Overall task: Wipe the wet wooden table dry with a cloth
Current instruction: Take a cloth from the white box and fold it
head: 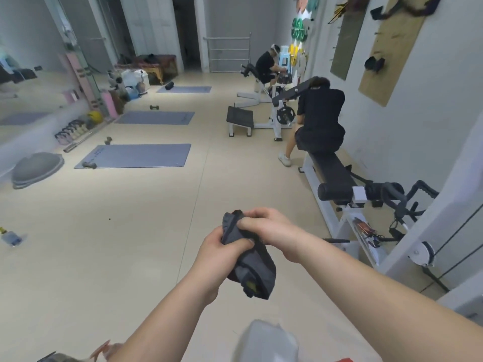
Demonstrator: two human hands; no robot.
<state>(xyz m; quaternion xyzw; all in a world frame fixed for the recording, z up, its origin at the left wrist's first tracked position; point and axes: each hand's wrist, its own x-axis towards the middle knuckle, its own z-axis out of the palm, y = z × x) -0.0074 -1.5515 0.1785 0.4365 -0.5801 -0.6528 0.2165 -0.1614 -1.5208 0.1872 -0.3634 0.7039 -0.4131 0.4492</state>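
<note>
A dark grey cloth [254,267] is bunched up in front of me, held in the air above a beige floor. My left hand [219,252] grips its middle from the left. My right hand [269,228] pinches its upper end from the right. The lower part of the cloth hangs down below both hands, with a small yellow-green patch on it. No wooden table is in view.
A gym room lies ahead: grey mats [136,155] on the floor, a black bench [332,171] with a person in black [320,118] seated on it at right, another person [266,66] farther back. A blurred pale object [266,340] sits at the bottom edge. A water bottle [11,237] lies at left.
</note>
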